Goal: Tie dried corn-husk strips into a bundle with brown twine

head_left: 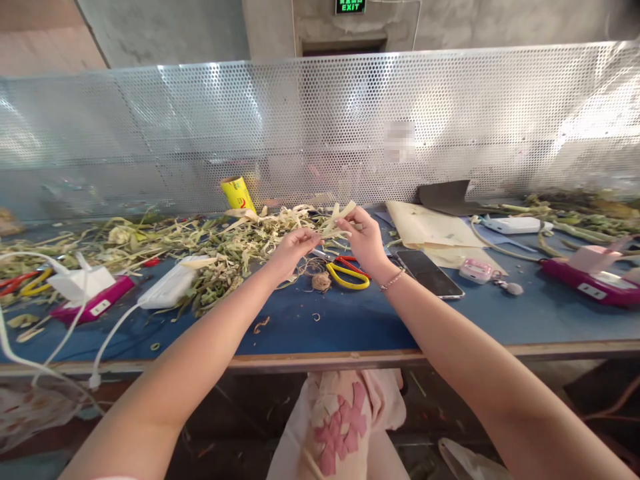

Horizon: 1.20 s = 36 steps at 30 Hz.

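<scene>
Both my hands are raised over the middle of the blue table, fingertips pinched and close together. My left hand (pixel 297 245) and my right hand (pixel 364 233) hold a pale dried leaf strip (pixel 346 212) between them; one flat end sticks up past the right fingers. Just below lie scissors (pixel 349 273) with red and yellow handles, their blades partly hidden. A small ball of brown twine (pixel 321 281) sits left of the handles. Behind and left of my left hand spreads a heap of dried leaves (pixel 250 240).
A yellow tube (pixel 238 193) stands by the perforated metal screen (pixel 320 120). To the right are a phone (pixel 431 273), a pink earphone case (pixel 476 270), paper sheets (pixel 430 223) and a magenta power strip (pixel 595 283). On the left, a white power bank (pixel 175 283) trails a cable.
</scene>
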Each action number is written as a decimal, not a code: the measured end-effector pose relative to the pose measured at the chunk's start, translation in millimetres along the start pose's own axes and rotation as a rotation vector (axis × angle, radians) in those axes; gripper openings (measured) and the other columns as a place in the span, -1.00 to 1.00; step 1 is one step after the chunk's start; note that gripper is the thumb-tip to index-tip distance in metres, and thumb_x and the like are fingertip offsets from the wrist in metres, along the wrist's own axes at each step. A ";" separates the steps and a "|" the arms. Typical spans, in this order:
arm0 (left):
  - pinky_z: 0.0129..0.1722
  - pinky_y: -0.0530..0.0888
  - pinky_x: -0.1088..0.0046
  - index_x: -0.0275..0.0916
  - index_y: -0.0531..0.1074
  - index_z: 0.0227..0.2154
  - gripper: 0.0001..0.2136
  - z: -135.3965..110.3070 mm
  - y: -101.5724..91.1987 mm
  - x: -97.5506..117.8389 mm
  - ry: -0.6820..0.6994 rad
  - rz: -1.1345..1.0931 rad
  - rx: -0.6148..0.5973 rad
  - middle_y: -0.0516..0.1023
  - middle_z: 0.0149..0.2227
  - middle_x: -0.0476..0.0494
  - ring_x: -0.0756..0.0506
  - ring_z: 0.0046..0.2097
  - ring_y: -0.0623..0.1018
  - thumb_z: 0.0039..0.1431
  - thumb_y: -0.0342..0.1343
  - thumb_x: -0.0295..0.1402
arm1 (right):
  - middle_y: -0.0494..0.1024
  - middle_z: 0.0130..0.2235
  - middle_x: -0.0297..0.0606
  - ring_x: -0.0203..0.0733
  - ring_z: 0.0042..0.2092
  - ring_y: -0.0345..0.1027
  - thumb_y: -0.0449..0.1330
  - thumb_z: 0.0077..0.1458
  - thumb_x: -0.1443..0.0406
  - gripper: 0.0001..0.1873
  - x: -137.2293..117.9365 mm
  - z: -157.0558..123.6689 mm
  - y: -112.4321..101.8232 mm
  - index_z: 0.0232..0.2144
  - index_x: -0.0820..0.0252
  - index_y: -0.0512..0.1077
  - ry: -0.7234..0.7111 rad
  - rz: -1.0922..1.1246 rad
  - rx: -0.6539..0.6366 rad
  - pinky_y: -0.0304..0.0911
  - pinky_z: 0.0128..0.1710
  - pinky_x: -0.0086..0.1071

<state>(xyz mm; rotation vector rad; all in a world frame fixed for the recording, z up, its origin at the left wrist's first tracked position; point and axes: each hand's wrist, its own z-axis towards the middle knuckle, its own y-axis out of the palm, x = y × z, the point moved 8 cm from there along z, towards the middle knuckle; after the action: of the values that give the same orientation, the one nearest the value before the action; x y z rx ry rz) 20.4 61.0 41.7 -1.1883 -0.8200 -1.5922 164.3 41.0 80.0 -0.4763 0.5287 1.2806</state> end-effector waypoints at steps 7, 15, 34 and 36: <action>-0.30 0.31 0.45 -0.22 0.22 -0.48 -0.69 1.1 3.8 -4.0 0.053 0.041 -0.063 0.39 -0.48 0.03 0.05 -0.43 0.40 -0.03 0.10 -0.07 | 0.26 -0.49 -0.39 -0.34 -0.40 0.12 0.12 -0.01 0.27 -0.82 -2.9 -1.8 4.2 -0.59 0.16 0.25 0.022 -0.001 -0.039 0.12 -0.36 -0.39; -0.44 0.24 0.48 -0.20 0.19 -0.55 -0.76 -1.0 -0.4 6.8 0.100 -0.084 0.042 0.26 -0.53 0.03 0.06 -0.49 0.28 0.04 0.09 -0.20 | 0.32 -0.42 -0.36 -0.31 -0.31 0.22 0.17 -0.01 0.28 -0.88 -5.5 -2.3 7.4 -0.55 0.15 0.36 -0.038 0.113 -0.133 0.19 -0.25 -0.32; -0.46 0.16 0.48 -0.20 0.28 -0.52 -0.77 4.1 -11.0 6.0 0.216 0.134 0.083 0.20 -0.63 0.08 0.05 -0.53 0.23 0.04 0.07 -0.15 | 0.52 -0.22 -0.28 -0.16 -0.14 0.33 0.09 0.08 0.29 -0.88 -39.5 -11.1 21.7 -0.45 0.06 0.41 -0.360 -0.248 -0.332 0.15 -0.06 -0.14; -0.47 0.16 0.48 -0.20 0.32 -0.50 -0.77 4.5 -12.1 6.0 0.225 0.165 0.088 0.20 -0.62 0.06 0.05 -0.52 0.23 0.05 0.05 -0.13 | 0.52 -0.29 -0.29 -0.19 -0.19 0.34 0.08 0.09 0.30 -0.87 -37.7 -10.4 21.0 -0.46 0.08 0.41 -0.331 -0.223 -0.313 0.15 -0.09 -0.17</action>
<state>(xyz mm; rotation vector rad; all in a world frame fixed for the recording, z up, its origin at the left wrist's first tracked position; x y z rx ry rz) 9.9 67.2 49.0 -0.9679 -0.6232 -1.5059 135.1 10.6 94.1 -0.5519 -0.0054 1.1989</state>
